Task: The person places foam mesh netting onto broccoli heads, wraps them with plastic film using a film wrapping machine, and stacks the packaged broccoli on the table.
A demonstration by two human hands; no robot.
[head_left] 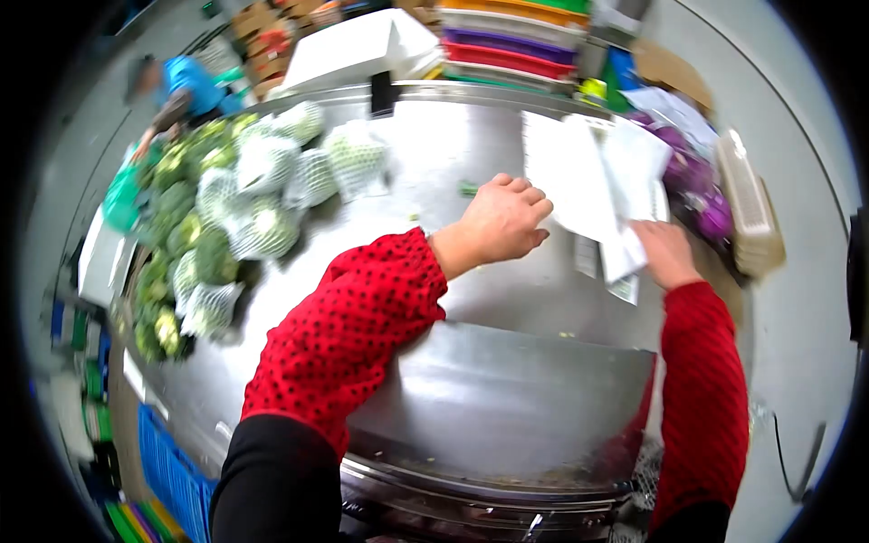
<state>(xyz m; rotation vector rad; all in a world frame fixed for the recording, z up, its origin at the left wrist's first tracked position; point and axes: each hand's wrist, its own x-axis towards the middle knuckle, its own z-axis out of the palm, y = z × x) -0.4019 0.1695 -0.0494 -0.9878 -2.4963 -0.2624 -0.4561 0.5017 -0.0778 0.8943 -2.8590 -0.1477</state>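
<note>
My left hand (pixel 507 220) is over the middle of the steel table (pixel 444 136), loosely curled, with the thumb apart from the fingers and nothing seen in it. Under its red dotted sleeve lies a raised steel plate (pixel 507 389). On the right, my right hand (pixel 668 255) has its fingers closed at the lower edge of some white paper sheets (pixel 570 176); the fingertips are partly hidden by the paper. Beneath the sheets, a small printed strip (pixel 586 256) pokes out. A green scrap (pixel 468 188) lies left of the sheets.
Broccoli heads (pixel 172 204), several in white foam netting (pixel 267 163), are heaped at the left. Purple bundles (pixel 692 185) and a beige basket (pixel 749 204) stand right. Stacked coloured crates (pixel 511 54) and a white box (pixel 348 50) are behind. A person in blue (pixel 190 86) stands far left.
</note>
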